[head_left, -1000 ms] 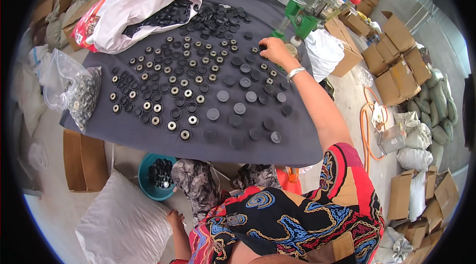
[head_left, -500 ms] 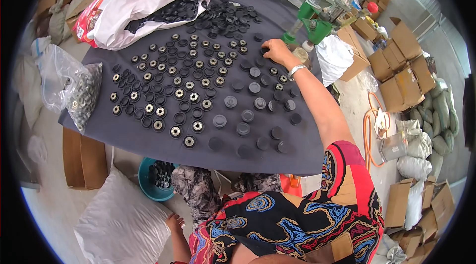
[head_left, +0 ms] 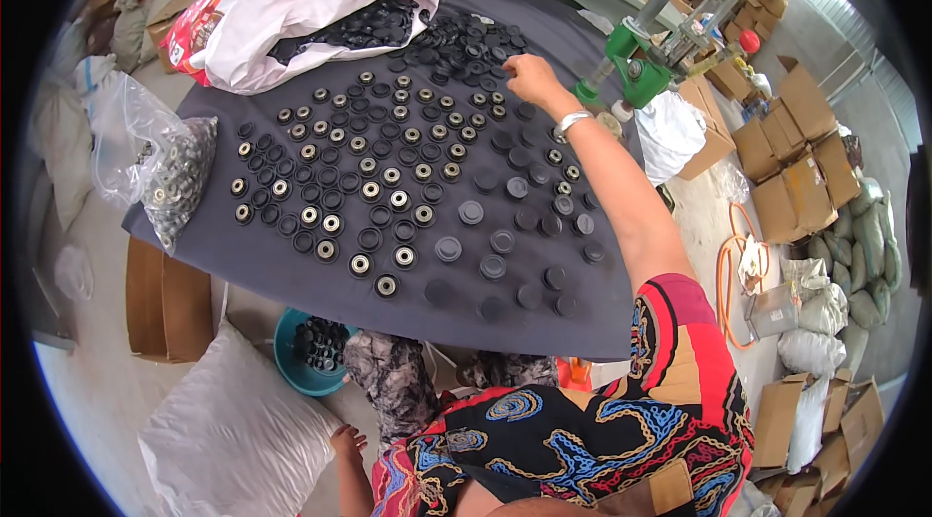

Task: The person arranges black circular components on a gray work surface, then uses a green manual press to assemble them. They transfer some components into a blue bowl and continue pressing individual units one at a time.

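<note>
My right hand [head_left: 536, 83] is over the far side of the table, at the edge of a heap of loose black caps [head_left: 456, 46]. Its fingers and thumb look apart, and I make out nothing between them. My left hand [head_left: 347, 440] hangs low beside a white sack [head_left: 233, 430], fingers loosely spread and holding nothing. Black rings [head_left: 311, 194] lie in rows across the cloth, many with a metal bearing [head_left: 386, 285] seated in them. Nearer my right forearm are round black caps [head_left: 471, 213], spread out singly, and several bearings [head_left: 554, 156].
A dark cloth covers the table [head_left: 291, 284]. On it lie an open white-and-red bag [head_left: 233, 51] of black parts and a clear bag [head_left: 180, 177] of bearings. A green hand press [head_left: 636, 75] stands at the right. Below are a teal basin [head_left: 301, 376] and a cardboard box [head_left: 170, 303].
My right hand has left the dark piece near the press and moved left and away, up to the heap. The view has shifted slightly. My left hand stays low by the sack.
</note>
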Demonstrator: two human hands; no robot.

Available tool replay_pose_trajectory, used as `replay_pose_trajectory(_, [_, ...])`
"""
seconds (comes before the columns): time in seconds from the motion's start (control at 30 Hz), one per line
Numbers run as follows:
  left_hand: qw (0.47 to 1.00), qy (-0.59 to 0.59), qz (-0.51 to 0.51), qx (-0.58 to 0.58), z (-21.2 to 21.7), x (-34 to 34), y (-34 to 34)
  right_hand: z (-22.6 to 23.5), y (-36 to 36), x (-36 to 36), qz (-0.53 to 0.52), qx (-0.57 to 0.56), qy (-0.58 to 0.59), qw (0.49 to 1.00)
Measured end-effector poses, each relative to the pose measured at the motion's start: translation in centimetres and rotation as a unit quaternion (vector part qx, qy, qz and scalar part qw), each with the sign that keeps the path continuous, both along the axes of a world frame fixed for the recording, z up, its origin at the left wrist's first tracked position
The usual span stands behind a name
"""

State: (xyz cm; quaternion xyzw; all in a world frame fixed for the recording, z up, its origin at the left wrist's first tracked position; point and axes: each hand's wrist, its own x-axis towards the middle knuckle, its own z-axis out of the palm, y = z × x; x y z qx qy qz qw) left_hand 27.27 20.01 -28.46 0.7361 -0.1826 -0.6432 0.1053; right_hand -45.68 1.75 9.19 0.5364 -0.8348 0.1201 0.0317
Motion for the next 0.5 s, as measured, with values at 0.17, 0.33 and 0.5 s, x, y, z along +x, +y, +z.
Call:
replay_pose_trajectory(0.17, [0.995, 0.018, -0.083, -0.047, -5.2, 4.6, 3.3, -1.2, -3.1, 1.6, 0.01, -0.029, -0.067, 0.997])
replay_pose_trajectory(0.33, [0.999, -0.039, -0.012, 0.034, -6.2, 4.6, 5.4, -2.6, -5.2, 1.8, 0.001, -0.032, -0.029, 0.999])
replay_pose_trajectory(0.5, [1.0, 0.007, -0.02, 0.013, -5.2, 4.0, 4.5, -2.8, -7.5, 2.9, -0.033, 0.044, 0.029, 0.998])
